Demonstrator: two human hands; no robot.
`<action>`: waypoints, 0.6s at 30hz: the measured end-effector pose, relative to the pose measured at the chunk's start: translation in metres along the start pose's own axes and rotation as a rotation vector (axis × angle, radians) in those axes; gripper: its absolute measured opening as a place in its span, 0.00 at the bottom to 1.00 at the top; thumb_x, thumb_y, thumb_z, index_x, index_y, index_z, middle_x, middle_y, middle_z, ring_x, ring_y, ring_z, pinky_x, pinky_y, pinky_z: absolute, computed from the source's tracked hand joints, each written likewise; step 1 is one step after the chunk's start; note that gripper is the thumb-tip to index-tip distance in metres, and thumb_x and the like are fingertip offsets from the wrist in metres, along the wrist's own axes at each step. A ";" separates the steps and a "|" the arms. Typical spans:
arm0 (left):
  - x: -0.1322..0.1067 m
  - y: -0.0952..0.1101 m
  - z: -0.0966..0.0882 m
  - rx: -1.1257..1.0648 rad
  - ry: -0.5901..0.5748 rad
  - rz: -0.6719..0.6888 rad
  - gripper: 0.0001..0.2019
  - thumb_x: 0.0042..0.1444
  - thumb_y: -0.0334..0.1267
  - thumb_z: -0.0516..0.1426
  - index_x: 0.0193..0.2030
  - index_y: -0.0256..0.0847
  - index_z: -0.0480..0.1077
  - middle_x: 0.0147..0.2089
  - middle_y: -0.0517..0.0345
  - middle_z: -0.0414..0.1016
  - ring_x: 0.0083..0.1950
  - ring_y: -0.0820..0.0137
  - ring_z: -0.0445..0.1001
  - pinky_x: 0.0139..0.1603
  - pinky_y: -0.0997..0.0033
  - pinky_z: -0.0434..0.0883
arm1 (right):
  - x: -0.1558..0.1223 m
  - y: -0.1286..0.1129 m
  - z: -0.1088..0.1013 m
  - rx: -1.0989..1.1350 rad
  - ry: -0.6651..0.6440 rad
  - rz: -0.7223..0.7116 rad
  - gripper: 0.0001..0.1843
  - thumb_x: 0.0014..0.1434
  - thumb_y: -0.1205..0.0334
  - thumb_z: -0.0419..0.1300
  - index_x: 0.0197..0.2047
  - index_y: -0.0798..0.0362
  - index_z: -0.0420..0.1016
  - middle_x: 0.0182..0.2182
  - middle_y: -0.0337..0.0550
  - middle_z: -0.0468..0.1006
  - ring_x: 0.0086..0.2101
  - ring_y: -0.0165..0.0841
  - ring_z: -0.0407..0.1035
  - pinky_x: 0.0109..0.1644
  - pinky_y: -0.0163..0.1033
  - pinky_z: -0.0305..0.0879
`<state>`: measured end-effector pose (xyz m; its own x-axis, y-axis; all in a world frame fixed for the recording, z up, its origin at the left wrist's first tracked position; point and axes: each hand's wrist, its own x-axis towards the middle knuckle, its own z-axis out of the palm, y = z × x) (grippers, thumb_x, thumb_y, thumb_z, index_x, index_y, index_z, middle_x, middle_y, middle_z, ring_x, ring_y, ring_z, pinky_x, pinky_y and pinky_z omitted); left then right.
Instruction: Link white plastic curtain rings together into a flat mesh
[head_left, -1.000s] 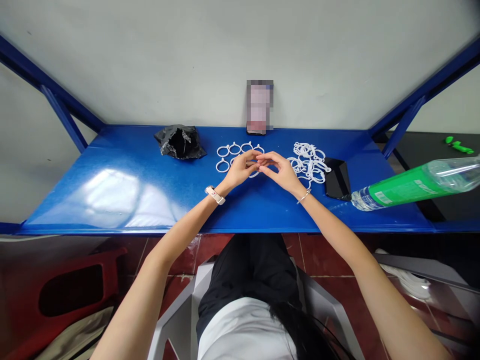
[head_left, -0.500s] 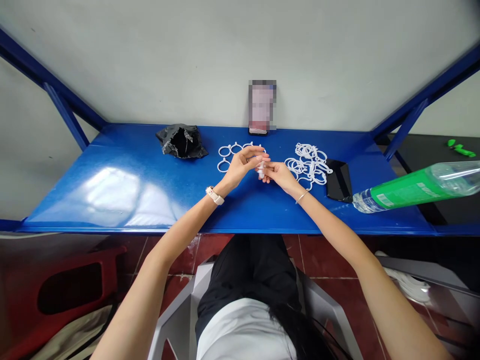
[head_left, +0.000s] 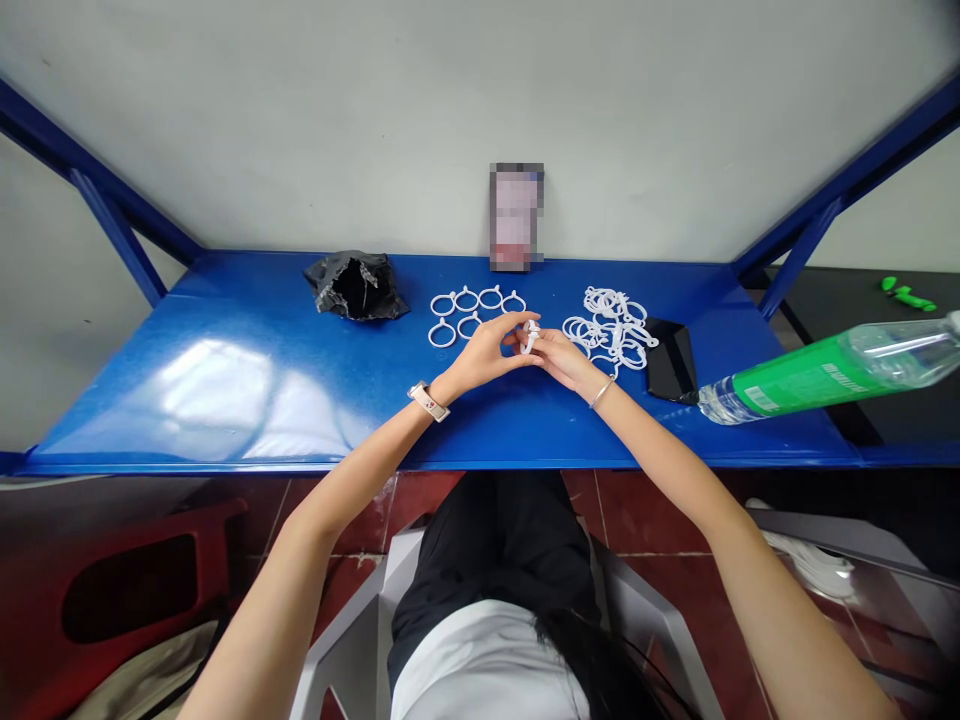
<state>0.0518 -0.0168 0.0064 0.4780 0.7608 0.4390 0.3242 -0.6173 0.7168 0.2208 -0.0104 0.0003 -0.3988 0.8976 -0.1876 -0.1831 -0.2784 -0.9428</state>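
Observation:
Over the middle of the blue table [head_left: 247, 380], my left hand [head_left: 484, 355] and my right hand [head_left: 559, 355] meet, both pinching one small white plastic ring [head_left: 530, 335] between the fingertips. Several white rings [head_left: 469, 312] lie spread in neat rows just beyond my left hand. A tangled pile of white rings [head_left: 611, 325] lies beside my right hand, to its right.
A crumpled black plastic bag [head_left: 356, 285] lies at the back left. A phone [head_left: 516, 215] leans upright against the wall. A flat black object [head_left: 671, 360] and a clear bottle with a green label [head_left: 817, 375] lie at the right. Blue frame struts rise at both sides.
Both hands have stayed together at the table's middle; the white ring between the fingertips has been turned and now stands up, more visible than before.

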 end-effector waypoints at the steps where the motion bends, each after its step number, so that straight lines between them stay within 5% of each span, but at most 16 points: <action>1: 0.000 0.000 -0.001 -0.006 0.008 0.015 0.34 0.55 0.61 0.63 0.61 0.39 0.70 0.58 0.42 0.77 0.58 0.56 0.77 0.61 0.57 0.72 | 0.000 0.000 0.000 0.000 -0.008 0.006 0.21 0.37 0.46 0.77 0.23 0.53 0.79 0.32 0.42 0.82 0.33 0.29 0.72 0.34 0.31 0.67; 10: 0.002 -0.001 -0.003 0.103 0.077 0.117 0.31 0.57 0.59 0.61 0.59 0.38 0.72 0.51 0.45 0.79 0.52 0.61 0.77 0.53 0.63 0.75 | -0.003 -0.001 -0.002 -0.132 -0.013 -0.042 0.21 0.45 0.44 0.73 0.32 0.52 0.78 0.35 0.42 0.81 0.35 0.32 0.73 0.41 0.37 0.70; 18: 0.004 -0.009 -0.014 0.370 0.120 0.021 0.22 0.61 0.41 0.64 0.61 0.40 0.71 0.56 0.47 0.75 0.55 0.61 0.77 0.54 0.65 0.75 | -0.009 -0.016 -0.009 -0.415 0.121 -0.476 0.13 0.55 0.59 0.65 0.44 0.47 0.71 0.37 0.38 0.78 0.39 0.34 0.76 0.47 0.41 0.74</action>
<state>0.0397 -0.0058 0.0092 0.3955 0.7520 0.5274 0.5986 -0.6465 0.4730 0.2356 -0.0111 0.0142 -0.2512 0.9292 0.2712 0.0572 0.2940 -0.9541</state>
